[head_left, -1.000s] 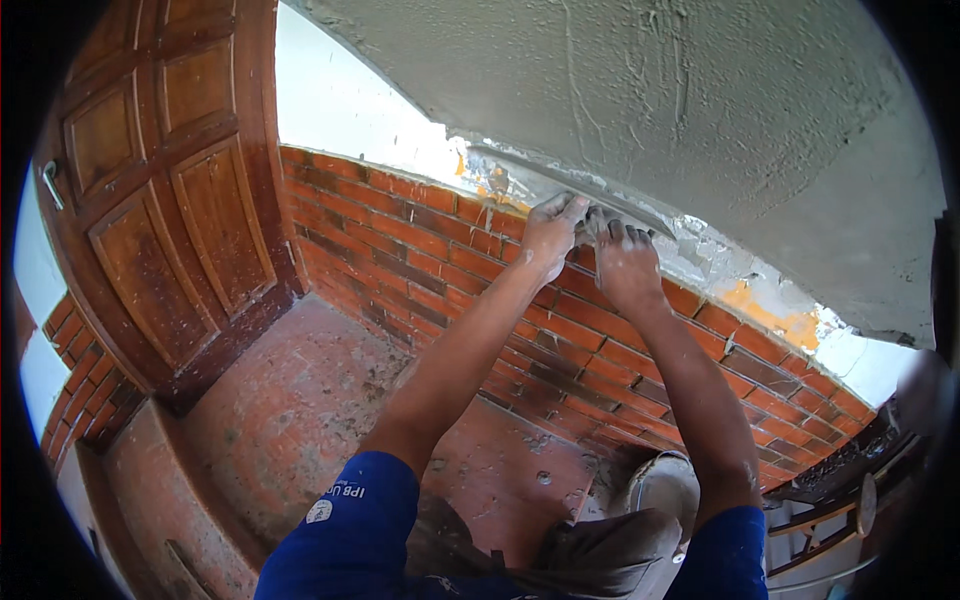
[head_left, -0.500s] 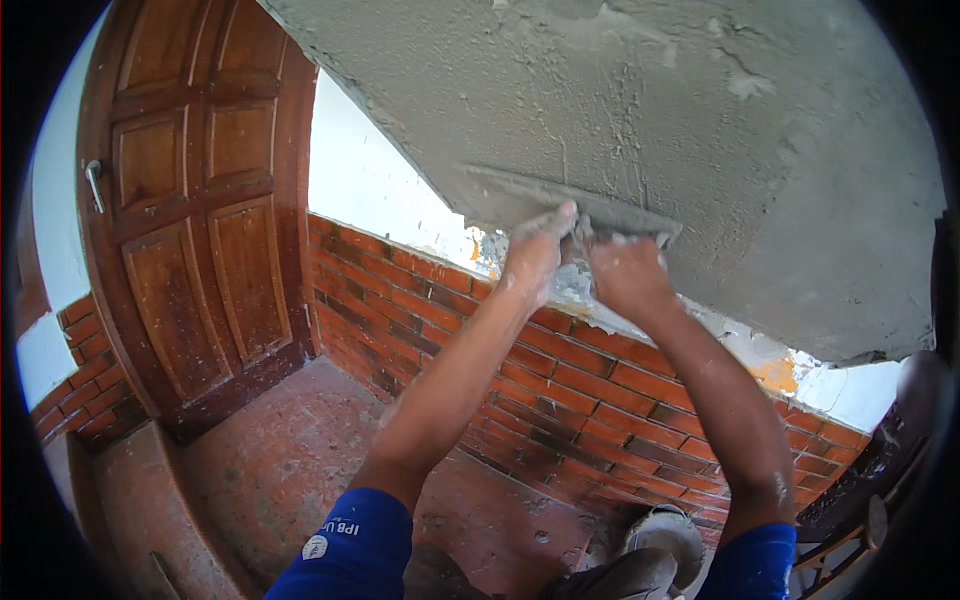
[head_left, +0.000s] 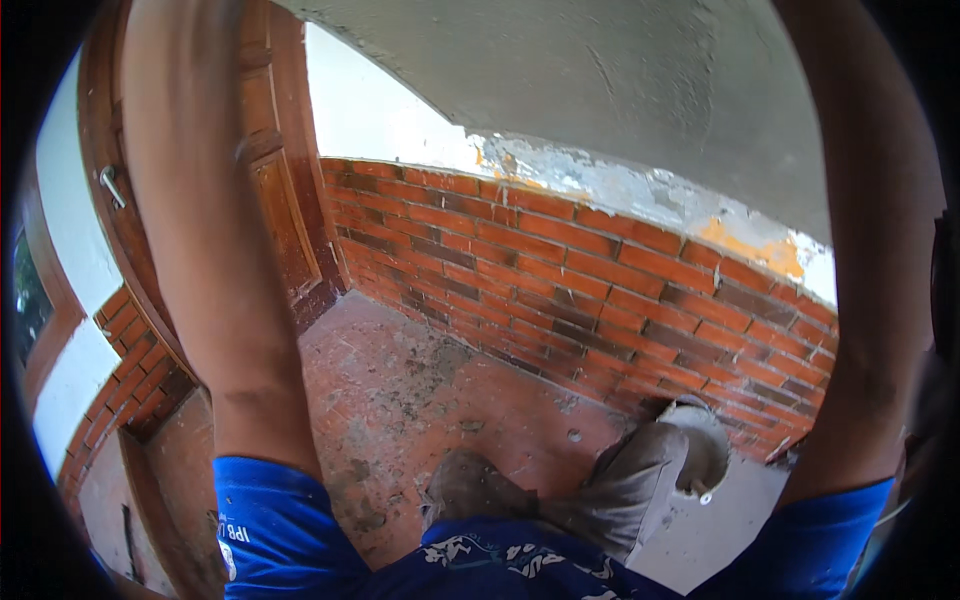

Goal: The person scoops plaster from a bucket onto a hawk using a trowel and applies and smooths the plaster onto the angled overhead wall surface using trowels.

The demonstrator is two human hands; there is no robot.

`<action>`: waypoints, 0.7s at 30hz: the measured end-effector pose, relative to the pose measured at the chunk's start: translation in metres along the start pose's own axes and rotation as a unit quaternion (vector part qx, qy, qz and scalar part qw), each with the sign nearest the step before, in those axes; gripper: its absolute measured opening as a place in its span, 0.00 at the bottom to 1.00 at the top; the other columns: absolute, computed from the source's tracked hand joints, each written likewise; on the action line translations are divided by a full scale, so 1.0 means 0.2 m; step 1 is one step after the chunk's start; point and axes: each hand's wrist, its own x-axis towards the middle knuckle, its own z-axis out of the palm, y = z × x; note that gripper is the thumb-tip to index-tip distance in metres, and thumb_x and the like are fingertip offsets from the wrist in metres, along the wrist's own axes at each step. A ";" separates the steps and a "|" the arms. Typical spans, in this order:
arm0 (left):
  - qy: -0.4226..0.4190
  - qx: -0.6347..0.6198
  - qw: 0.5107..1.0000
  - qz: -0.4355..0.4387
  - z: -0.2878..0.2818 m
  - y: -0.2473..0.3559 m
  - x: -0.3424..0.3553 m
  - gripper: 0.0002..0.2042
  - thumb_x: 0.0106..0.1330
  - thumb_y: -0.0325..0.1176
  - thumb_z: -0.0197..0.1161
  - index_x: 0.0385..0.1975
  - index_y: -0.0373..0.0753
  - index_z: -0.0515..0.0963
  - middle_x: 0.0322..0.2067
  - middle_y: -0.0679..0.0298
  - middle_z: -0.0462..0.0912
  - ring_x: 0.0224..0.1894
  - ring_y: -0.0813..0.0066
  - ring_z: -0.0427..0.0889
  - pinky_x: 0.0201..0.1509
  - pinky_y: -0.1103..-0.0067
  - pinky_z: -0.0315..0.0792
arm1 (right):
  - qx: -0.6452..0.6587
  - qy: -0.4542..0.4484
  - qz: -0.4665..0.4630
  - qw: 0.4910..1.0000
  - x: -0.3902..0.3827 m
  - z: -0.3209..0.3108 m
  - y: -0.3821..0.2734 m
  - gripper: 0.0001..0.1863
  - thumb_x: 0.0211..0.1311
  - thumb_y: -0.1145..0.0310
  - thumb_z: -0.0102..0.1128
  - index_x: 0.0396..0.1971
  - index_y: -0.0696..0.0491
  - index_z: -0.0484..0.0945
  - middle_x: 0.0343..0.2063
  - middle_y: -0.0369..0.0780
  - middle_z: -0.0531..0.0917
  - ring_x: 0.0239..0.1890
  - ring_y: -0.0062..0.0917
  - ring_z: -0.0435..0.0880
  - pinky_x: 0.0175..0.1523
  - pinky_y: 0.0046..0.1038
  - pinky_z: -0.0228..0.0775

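Observation:
Both my arms are raised and spread apart. My left forearm (head_left: 205, 230) runs up across the wooden door and leaves the picture at the top, so my left hand is out of view. On the other side my right forearm (head_left: 875, 230) passes in front of the plaster's right part and also leaves at the top, hiding my right hand from view. Between the arms lies a slanted surface of wet grey plaster (head_left: 640, 80), smooth with a few faint ridges. Whatever my hands hold does not show.
Below the plaster runs a flaking white and orange strip (head_left: 600, 185) above a brick wall (head_left: 560, 270). A panelled wooden door (head_left: 285, 215) with a lever handle stands left. A bucket (head_left: 708, 445) sits beside my knee on the stained red floor (head_left: 400, 380), with a step (head_left: 175, 450) at lower left.
Both hands, which were pressing a long flat plastering float to the plaster's lower edge, have risen out of view. My arms have spread apart, and the plaster's lower part looks smoother.

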 end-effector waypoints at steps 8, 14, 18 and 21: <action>-0.284 0.106 0.895 -0.327 0.02 -0.41 -1.13 0.12 0.61 0.38 0.62 0.31 0.34 0.80 0.27 0.61 0.83 0.25 0.77 0.81 0.28 0.81 0.75 | 0.111 -0.044 0.140 0.983 -0.69 0.87 -0.58 0.22 0.52 0.70 0.54 0.50 0.56 0.71 0.28 0.44 0.80 0.33 0.36 0.82 0.32 0.37 0.72; -0.602 0.046 0.772 -0.199 0.40 -0.74 -1.36 0.14 0.62 0.43 0.58 0.38 0.39 0.79 0.32 0.57 0.81 0.33 0.66 0.79 0.37 0.71 0.72 | 0.236 -0.170 0.137 0.947 -1.22 1.67 -1.02 0.25 0.50 0.68 0.53 0.53 0.48 0.71 0.34 0.42 0.81 0.39 0.36 0.80 0.43 0.40 0.68; -0.519 0.116 0.814 -0.233 0.18 -0.74 -1.34 0.14 0.61 0.44 0.58 0.36 0.40 0.79 0.30 0.57 0.80 0.31 0.67 0.79 0.35 0.72 0.72 | 0.343 -0.123 0.067 0.929 -1.36 1.86 -1.36 0.24 0.50 0.68 0.54 0.52 0.48 0.72 0.35 0.42 0.81 0.38 0.36 0.80 0.41 0.40 0.68; -0.502 0.129 0.821 -0.241 0.22 -0.74 -1.29 0.14 0.60 0.45 0.58 0.34 0.40 0.79 0.29 0.58 0.80 0.29 0.67 0.78 0.34 0.73 0.72 | 0.396 -0.113 0.073 0.908 -2.33 1.95 -1.30 0.23 0.50 0.68 0.54 0.50 0.48 0.73 0.35 0.41 0.80 0.38 0.36 0.80 0.41 0.40 0.68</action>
